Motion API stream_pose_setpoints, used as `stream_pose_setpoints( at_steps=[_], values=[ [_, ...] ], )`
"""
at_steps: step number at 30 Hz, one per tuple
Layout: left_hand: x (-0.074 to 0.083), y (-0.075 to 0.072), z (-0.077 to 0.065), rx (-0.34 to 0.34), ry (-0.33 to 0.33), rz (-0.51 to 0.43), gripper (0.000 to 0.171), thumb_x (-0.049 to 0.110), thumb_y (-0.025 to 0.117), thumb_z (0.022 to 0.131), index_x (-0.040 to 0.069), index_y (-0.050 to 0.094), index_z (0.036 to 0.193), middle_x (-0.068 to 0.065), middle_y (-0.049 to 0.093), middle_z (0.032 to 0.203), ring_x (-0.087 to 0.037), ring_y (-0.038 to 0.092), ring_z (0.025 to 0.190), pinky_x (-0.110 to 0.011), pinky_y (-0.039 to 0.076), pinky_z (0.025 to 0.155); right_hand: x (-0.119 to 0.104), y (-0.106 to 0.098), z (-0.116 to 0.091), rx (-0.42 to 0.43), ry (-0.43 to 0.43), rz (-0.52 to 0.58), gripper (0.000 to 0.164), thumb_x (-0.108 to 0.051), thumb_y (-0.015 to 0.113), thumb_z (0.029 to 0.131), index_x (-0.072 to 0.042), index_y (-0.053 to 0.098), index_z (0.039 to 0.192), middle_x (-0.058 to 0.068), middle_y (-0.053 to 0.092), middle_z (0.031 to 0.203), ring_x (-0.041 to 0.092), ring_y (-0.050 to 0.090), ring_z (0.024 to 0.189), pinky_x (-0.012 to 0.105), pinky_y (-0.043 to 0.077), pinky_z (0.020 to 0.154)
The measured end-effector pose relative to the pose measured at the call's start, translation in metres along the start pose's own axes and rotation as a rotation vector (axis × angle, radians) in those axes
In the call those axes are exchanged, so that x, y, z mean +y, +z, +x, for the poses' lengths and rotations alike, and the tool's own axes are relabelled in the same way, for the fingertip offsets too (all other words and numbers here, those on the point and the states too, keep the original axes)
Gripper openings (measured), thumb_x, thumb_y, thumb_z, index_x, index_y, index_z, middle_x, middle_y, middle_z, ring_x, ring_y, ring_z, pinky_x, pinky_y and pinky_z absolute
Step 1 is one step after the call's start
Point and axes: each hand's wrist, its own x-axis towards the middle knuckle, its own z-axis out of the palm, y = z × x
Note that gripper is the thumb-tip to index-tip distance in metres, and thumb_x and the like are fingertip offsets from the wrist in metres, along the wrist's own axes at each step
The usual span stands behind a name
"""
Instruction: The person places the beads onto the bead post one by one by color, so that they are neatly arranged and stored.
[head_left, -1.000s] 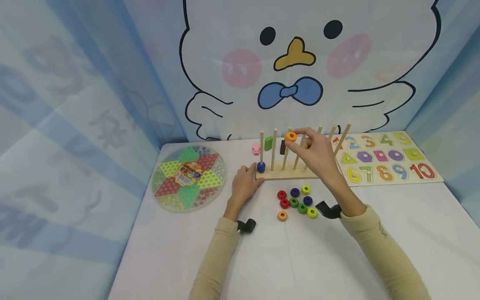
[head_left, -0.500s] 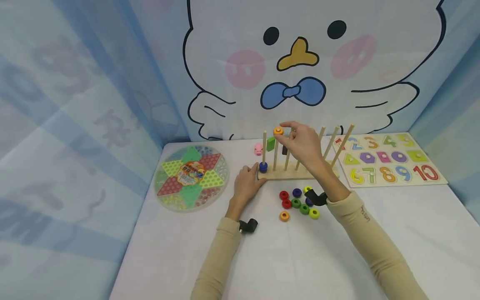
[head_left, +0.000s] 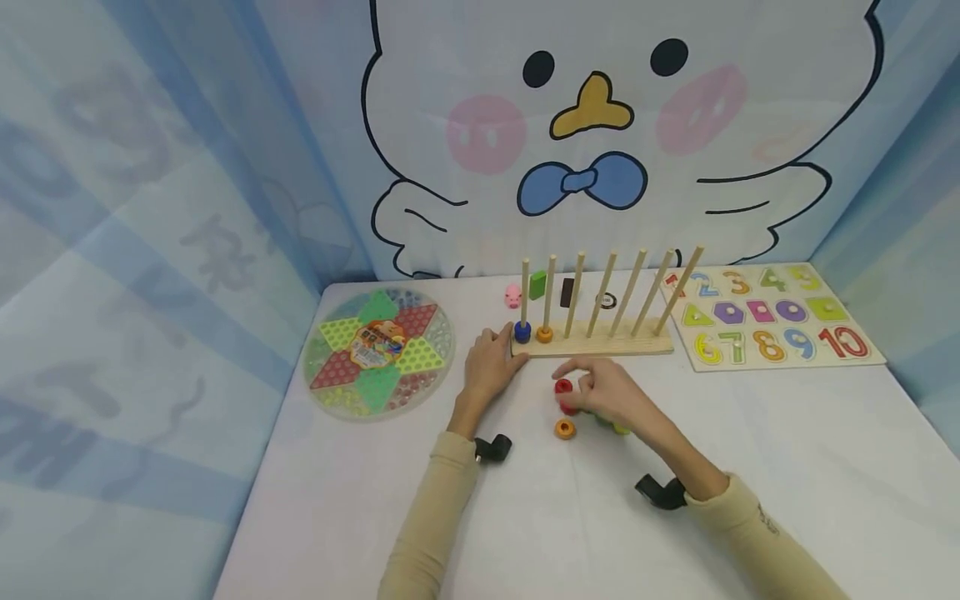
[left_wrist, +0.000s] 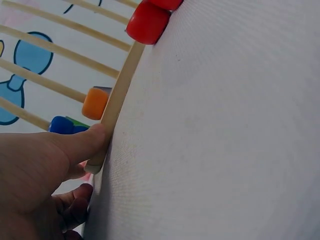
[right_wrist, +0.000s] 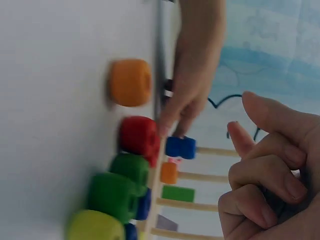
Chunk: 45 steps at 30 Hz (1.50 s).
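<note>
A wooden peg rack (head_left: 607,344) stands towards the back of the table. Blue beads (head_left: 522,332) sit on its leftmost peg, and one orange bead (head_left: 544,334) is at the foot of the second. My left hand (head_left: 487,365) grips the rack's left end, thumb (left_wrist: 90,142) against the base. Over the loose beads hovers my right hand (head_left: 611,393), thumb and index finger apart with nothing between them. Red beads (head_left: 563,386) lie by its fingertips; a loose orange bead (head_left: 565,429) is nearer me. Green beads (right_wrist: 112,195) and a yellow bead (right_wrist: 97,227) are partly hidden under the hand.
A round Chinese checkers board (head_left: 378,354) lies left of the rack. To the right is a number puzzle board (head_left: 776,317). Behind the rack are a pink pig figure (head_left: 513,296), a green block (head_left: 537,285) and a dark block (head_left: 567,292).
My right hand has put the orange bead on the second peg, let it go and come down towards me over the loose beads. My left hand keeps its place on the rack.
</note>
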Motion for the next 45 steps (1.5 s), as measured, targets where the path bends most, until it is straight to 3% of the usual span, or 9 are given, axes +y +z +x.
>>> stream_pose_setpoints(
  at_steps=[4, 9, 14, 17, 23, 28, 31, 37, 45],
  values=[
    [-0.001, 0.001, 0.0, 0.0, 0.003, 0.01, 0.069, 0.051, 0.06, 0.089, 0.019, 0.041, 0.146, -0.007, 0.051, 0.106, -0.017, 0.048, 0.085, -0.029, 0.04, 0.068, 0.022, 0.025, -0.011, -0.07, 0.047, -0.073, 0.037, -0.019, 0.081, 0.074, -0.012, 0.068, 0.108, -0.005, 0.048, 0.059, 0.009, 0.035, 0.046, 0.024, 0.029, 0.045],
    [-0.001, -0.001, 0.001, 0.009, 0.005, 0.011, 0.068, 0.051, 0.06, 0.089, 0.019, 0.041, 0.145, -0.008, 0.052, 0.107, -0.018, 0.048, 0.086, -0.03, 0.04, 0.069, 0.036, 0.039, -0.017, -0.013, 0.023, -0.197, 0.032, -0.022, 0.084, 0.071, -0.019, 0.069, 0.098, -0.006, 0.055, 0.065, 0.008, 0.038, 0.047, 0.025, 0.029, 0.047],
    [-0.001, -0.003, 0.002, 0.017, -0.004, 0.002, 0.068, 0.052, 0.06, 0.088, 0.02, 0.041, 0.146, -0.006, 0.051, 0.106, -0.017, 0.047, 0.084, -0.029, 0.039, 0.068, 0.032, 0.038, -0.017, 0.037, -0.004, -0.241, 0.027, -0.027, 0.081, 0.075, -0.018, 0.07, 0.097, -0.006, 0.046, 0.053, 0.008, 0.04, 0.048, 0.025, 0.029, 0.045],
    [-0.002, -0.002, 0.001, 0.011, -0.009, 0.001, 0.068, 0.052, 0.06, 0.088, 0.02, 0.041, 0.146, -0.005, 0.05, 0.104, -0.016, 0.046, 0.083, -0.028, 0.038, 0.067, 0.017, 0.028, -0.014, 0.102, -0.058, -0.236, 0.03, -0.031, 0.079, 0.078, -0.013, 0.069, 0.1, -0.006, 0.045, 0.053, 0.008, 0.04, 0.046, 0.024, 0.03, 0.044],
    [-0.005, 0.001, -0.003, 0.001, -0.019, 0.011, 0.069, 0.052, 0.061, 0.088, 0.02, 0.041, 0.146, -0.005, 0.05, 0.103, -0.015, 0.045, 0.081, -0.027, 0.037, 0.066, -0.038, -0.012, -0.001, 0.365, -0.217, -0.219, 0.038, -0.037, 0.074, 0.082, -0.009, 0.067, 0.106, -0.004, 0.042, 0.051, 0.013, 0.037, 0.042, 0.026, 0.029, 0.039],
    [-0.006, 0.002, -0.004, 0.022, -0.01, -0.002, 0.069, 0.052, 0.061, 0.088, 0.019, 0.042, 0.145, -0.005, 0.049, 0.101, -0.015, 0.045, 0.08, -0.027, 0.037, 0.065, -0.077, -0.043, 0.024, 0.56, -0.363, -0.304, 0.039, -0.035, 0.073, 0.084, -0.005, 0.066, 0.109, -0.002, 0.043, 0.052, 0.014, 0.037, 0.041, 0.029, 0.029, 0.039],
    [-0.006, 0.001, -0.003, 0.031, -0.007, -0.004, 0.069, 0.052, 0.061, 0.087, 0.019, 0.042, 0.145, -0.005, 0.049, 0.101, -0.015, 0.044, 0.081, -0.027, 0.037, 0.065, -0.089, -0.056, 0.043, 0.628, -0.387, -0.348, 0.039, -0.034, 0.071, 0.086, -0.004, 0.066, 0.11, -0.001, 0.046, 0.053, 0.016, 0.037, 0.041, 0.031, 0.029, 0.04],
    [-0.005, 0.003, 0.0, 0.034, 0.001, -0.003, 0.07, 0.053, 0.061, 0.087, 0.018, 0.042, 0.145, -0.005, 0.05, 0.1, -0.015, 0.045, 0.081, -0.027, 0.038, 0.065, -0.091, -0.068, 0.069, 0.625, -0.323, -0.372, 0.04, -0.036, 0.068, 0.088, -0.004, 0.066, 0.111, 0.002, 0.05, 0.053, 0.018, 0.04, 0.041, 0.032, 0.029, 0.04],
    [-0.003, 0.006, 0.0, 0.067, 0.025, 0.014, 0.069, 0.054, 0.061, 0.087, 0.017, 0.044, 0.144, -0.004, 0.051, 0.101, -0.015, 0.046, 0.082, -0.028, 0.039, 0.065, -0.08, -0.063, 0.07, 0.546, -0.269, -0.335, 0.039, -0.034, 0.07, 0.086, -0.005, 0.066, 0.113, 0.002, 0.053, 0.056, 0.018, 0.043, 0.04, 0.031, 0.031, 0.038]
  ],
)
